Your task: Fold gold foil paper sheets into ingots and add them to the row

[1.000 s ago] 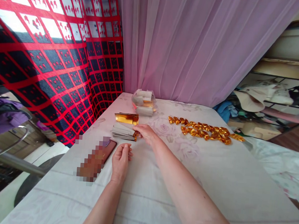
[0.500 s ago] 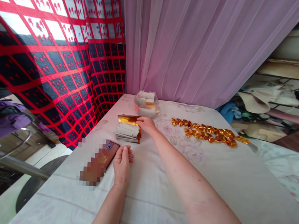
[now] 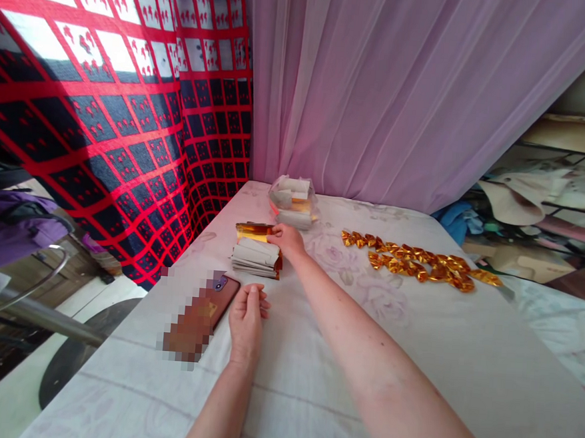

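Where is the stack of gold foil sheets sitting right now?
In the head view, the gold foil stack lies left of centre on the table, touched by the right hand, just behind the white paper stack.

No readable text, label, brand, number or sign found anywhere in view. Phone (image 3: 204, 309) beside left hand (image 3: 246, 322): surface pixelated, nothing legible. Gold foil stack (image 3: 254, 231) at right hand (image 3: 286, 238): no print made out. White paper stack (image 3: 256, 257): blank as seen. Red-and-black grid cloth (image 3: 105, 99): small repeated red motifs only, no letters discerned.
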{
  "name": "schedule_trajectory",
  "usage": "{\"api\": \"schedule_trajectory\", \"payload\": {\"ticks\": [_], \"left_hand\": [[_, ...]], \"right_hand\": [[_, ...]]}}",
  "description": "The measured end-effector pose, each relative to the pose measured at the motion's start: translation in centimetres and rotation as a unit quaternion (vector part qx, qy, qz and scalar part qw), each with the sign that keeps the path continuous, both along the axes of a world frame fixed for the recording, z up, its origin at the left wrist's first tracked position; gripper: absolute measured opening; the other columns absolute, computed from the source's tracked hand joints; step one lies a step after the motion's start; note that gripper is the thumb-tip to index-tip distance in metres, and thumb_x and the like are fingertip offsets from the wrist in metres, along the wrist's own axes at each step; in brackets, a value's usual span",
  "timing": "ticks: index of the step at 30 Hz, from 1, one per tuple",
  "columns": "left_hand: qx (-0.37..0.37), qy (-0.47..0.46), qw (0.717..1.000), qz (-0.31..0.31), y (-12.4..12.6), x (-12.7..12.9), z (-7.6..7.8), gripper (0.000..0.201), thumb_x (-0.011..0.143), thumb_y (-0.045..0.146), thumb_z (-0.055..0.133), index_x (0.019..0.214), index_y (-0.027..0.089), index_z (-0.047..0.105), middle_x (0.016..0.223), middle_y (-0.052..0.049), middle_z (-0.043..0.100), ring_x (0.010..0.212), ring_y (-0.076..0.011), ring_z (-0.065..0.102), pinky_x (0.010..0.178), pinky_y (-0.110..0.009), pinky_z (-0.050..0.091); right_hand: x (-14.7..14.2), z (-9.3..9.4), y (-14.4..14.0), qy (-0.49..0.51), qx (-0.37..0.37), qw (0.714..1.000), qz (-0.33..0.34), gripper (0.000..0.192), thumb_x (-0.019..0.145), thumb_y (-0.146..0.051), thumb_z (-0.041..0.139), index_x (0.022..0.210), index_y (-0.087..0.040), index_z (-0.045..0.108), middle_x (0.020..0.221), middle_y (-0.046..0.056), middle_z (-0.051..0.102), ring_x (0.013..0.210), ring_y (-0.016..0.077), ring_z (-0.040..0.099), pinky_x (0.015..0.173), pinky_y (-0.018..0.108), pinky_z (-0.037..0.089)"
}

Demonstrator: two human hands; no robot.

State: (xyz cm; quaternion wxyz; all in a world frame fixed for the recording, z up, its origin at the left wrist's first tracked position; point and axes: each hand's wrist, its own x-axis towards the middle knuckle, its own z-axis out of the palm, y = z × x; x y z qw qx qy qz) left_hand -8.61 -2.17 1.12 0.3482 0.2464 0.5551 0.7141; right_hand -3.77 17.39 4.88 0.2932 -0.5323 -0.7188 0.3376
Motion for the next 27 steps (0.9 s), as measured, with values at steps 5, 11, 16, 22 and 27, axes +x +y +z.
{"api": "schedule_trajectory", "payload": {"ticks": [5, 11, 16, 22, 27], "left_hand": [[0.001, 0.003, 1.000, 0.001, 0.0, 0.0, -0.1, 0.047, 0.076, 0.062, 0.063, 0.084, 0.016, 0.064, 0.070, 0.000, 0.060, 0.056, -0.0102, 0.056, 0.046, -0.019, 0.042], [0.000, 0.003, 1.000, -0.003, 0.0, -0.1, -0.1, 0.047, 0.076, 0.062, 0.062, 0.084, 0.016, 0.063, 0.070, 0.000, 0.060, 0.055, -0.0104, 0.057, 0.046, -0.019, 0.043], [-0.002, -0.001, 1.000, 0.000, 0.1, 0.0, 0.0, 0.048, 0.074, 0.063, 0.063, 0.083, 0.016, 0.064, 0.070, 0.000, 0.060, 0.055, -0.0100, 0.056, 0.046, -0.019, 0.042], [-0.003, 0.000, 1.000, -0.001, 0.1, 0.0, 0.1, 0.047, 0.074, 0.062, 0.064, 0.083, 0.016, 0.064, 0.070, 0.000, 0.060, 0.055, -0.0100, 0.056, 0.046, -0.019, 0.042], [0.000, 0.005, 1.000, -0.001, 0.1, -0.1, 0.0, 0.046, 0.074, 0.062, 0.064, 0.084, 0.016, 0.064, 0.071, 0.000, 0.060, 0.056, -0.0104, 0.056, 0.046, -0.019, 0.042]], "right_hand": [[0.0, -0.1, 0.2, 0.020, 0.013, 0.999, 0.022, 0.003, 0.070, -0.024, 0.069, 0.068, -0.024, 0.068, 0.067, -0.004, 0.068, 0.071, 0.0157, 0.060, 0.065, 0.023, 0.041], [0.2, 0.2, -0.2, 0.042, 0.017, 0.999, 0.029, 0.008, 0.069, -0.021, 0.064, 0.061, -0.023, 0.062, 0.061, -0.005, 0.062, 0.067, 0.0145, 0.056, 0.066, 0.023, 0.040], [1.2, -0.1, -0.4, 0.078, 0.000, 0.997, 0.009, 0.007, 0.072, -0.024, 0.060, 0.065, -0.022, 0.061, 0.062, -0.005, 0.060, 0.068, 0.0142, 0.056, 0.070, 0.024, 0.042], [3.0, -0.8, -0.1, 0.151, -0.061, 0.985, -0.047, 0.010, 0.079, -0.025, 0.050, 0.080, -0.021, 0.059, 0.069, -0.004, 0.063, 0.063, 0.0131, 0.060, 0.062, 0.024, 0.049], [5.9, -0.7, 0.3, 0.185, -0.086, 0.975, -0.092, 0.016, 0.084, -0.026, 0.047, 0.090, -0.020, 0.061, 0.074, -0.002, 0.066, 0.062, 0.0124, 0.062, 0.060, 0.023, 0.051]]}}
